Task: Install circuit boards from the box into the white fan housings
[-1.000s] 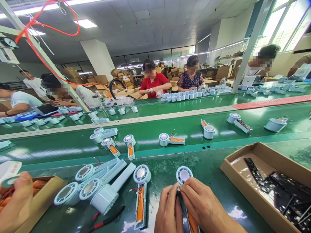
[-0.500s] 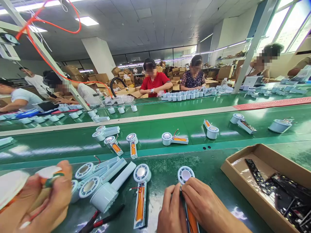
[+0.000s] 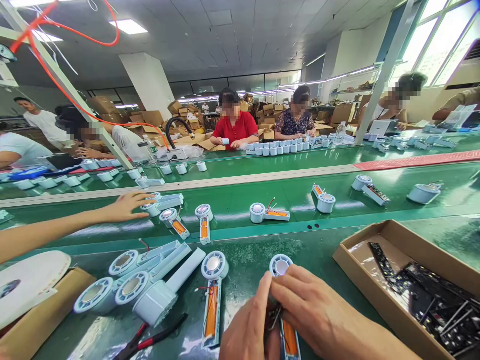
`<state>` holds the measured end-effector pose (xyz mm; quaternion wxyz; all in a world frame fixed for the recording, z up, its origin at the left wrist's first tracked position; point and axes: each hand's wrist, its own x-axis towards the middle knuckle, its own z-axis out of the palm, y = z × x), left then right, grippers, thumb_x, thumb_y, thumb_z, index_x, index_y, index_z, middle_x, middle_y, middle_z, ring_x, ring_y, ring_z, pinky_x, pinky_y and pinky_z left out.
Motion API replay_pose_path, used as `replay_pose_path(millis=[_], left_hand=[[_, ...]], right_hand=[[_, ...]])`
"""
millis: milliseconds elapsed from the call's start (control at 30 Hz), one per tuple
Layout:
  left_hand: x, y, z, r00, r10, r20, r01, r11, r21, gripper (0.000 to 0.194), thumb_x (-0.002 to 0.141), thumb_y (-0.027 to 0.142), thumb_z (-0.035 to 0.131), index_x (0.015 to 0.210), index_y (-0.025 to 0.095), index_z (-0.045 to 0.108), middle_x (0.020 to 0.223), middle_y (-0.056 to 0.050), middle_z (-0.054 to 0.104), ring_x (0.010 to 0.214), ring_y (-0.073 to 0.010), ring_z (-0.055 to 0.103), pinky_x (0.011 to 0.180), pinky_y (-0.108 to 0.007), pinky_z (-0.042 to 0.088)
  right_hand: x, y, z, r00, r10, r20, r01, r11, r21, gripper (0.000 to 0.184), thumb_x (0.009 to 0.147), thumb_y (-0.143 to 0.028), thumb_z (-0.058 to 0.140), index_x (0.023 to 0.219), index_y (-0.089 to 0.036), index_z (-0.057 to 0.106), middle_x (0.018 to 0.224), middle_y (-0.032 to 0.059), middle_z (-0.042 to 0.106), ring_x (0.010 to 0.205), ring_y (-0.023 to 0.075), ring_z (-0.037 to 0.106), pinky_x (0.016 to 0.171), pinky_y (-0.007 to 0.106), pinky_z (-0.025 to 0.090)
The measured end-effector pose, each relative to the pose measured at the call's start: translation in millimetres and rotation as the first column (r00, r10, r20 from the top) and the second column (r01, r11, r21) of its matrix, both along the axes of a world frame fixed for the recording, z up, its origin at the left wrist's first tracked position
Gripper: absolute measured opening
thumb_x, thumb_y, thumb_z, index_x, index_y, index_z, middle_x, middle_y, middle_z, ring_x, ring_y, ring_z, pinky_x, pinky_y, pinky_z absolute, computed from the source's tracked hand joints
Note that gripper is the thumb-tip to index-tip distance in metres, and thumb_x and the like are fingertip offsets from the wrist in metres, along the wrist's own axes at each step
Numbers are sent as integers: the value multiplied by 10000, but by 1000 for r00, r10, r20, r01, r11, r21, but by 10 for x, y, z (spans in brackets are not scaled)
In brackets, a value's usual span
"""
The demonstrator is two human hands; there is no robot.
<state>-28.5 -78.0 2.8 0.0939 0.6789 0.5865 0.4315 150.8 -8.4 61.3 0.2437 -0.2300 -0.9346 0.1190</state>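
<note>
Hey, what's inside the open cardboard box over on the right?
The cardboard box holds a jumbled pile of black circuit boards, with thin pale strands lying among them. Whatever is underneath the pile is covered, and the picture's edge cuts off part of the box.

Green bench (image 3: 318,260) holds blue housings (image 3: 155,302); pliers (image 3: 145,344); cardboard boxes (image 3: 375,291)

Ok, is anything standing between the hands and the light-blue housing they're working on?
Nothing visible: the left hand and right hand meet over the light-blue housing, just below its round head. The neighbouring housing lies off to the left, the cardboard box to the right. What the fingers cover is mostly hidden.
</note>
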Motion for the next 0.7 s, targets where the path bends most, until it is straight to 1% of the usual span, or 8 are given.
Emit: replay_pose_path(millis=[67, 167, 267, 367, 433, 500, 567, 700], left_hand=[[-50, 120, 142, 996, -74, 47, 78, 994, -76, 580, 928, 171, 530, 1473, 351, 450, 1021, -8, 771, 872, -185, 735, 869, -292, 586], [-100, 409, 264, 977, -168, 131, 197, 947, -253, 444, 1003, 299, 491, 1444, 355, 502, 1330, -47, 657, 936, -172, 715, 917, -338, 580], [-94, 653, 242, 930, -344, 132, 368, 868, -333, 426, 1023, 338, 468, 1445, 369, 516, 1576, -35, 454, 1285, -224, 590, 1135, -433, 445], [-68, 719, 141, 899, -421, 120, 434, 819, -375, 441, 1015, 320, 488, 1455, 343, 510, 1562, -23, 482, 1433, -220, 447, 1208, -426, 352], [-66, 692, 81, 913, -397, 95, 401, 829, -391, 465, 1009, 291, 494, 1473, 321, 484, 1585, -33, 449, 1448, -216, 426, 1219, -430, 332], [-77, 655, 40, 924, -372, 87, 374, 839, -395, 468, 1011, 292, 486, 1478, 321, 471, 1613, -37, 407, 1469, -221, 394, 1230, -456, 304], [-83, 636, 12, 921, -368, 125, 387, 835, -390, 479, 1000, 348, 523, 1475, 333, 465, 1628, -42, 383, 1465, -245, 401, 1208, -476, 342], [-22, 646, -41, 913, -348, 214, 405, 839, -362, 656, 839, 403, 754, 1436, 322, 494, 1612, -91, 400, 1277, -314, 592, 989, -454, 562]], right_hand=[[20, 24, 17, 999, 18, -27, -19, 999, -45, 203, 977, -80, 472, 1049, -226, 595, 933, 45, 696, 844, 180, 641, 805, 299, 531], [98, 107, -97, 952, -234, -198, 191, 959, -211, 336, 945, -97, 485, 1245, -240, 535, 955, 28, 683, 812, 163, 643, 752, 280, 534], [229, 194, -241, 800, -500, -331, 288, 805, -519, 503, 891, -158, 522, 1377, -249, 430, 966, 9, 656, 675, 134, 629, 641, 263, 542], [394, 227, -352, 715, -618, -326, 170, 607, -777, 300, 867, -279, 634, 1140, -232, 518, 900, -4, 662, 589, 131, 639, 550, 255, 533], [507, 212, -417, 707, -658, -258, 188, 527, -829, 259, 837, -342, 714, 973, -228, 525, 761, -27, 668, 577, 154, 660, 572, 269, 534], [598, 181, -479, 706, -688, -170, 361, 555, -750, 275, 812, -385, 762, 861, -227, 543, 641, -47, 634, 567, 165, 644, 575, 273, 502], [653, 146, -527, 710, -693, -126, 542, 652, -531, 300, 798, -423, 786, 763, -225, 564, 639, -41, 622, 580, 164, 614, 564, 273, 460], [673, 98, -530, 777, -628, -29, 616, 770, -166, 250, 835, -413, 779, 791, -227, 618, 697, -37, 653, 633, 172, 636, 596, 277, 443]])
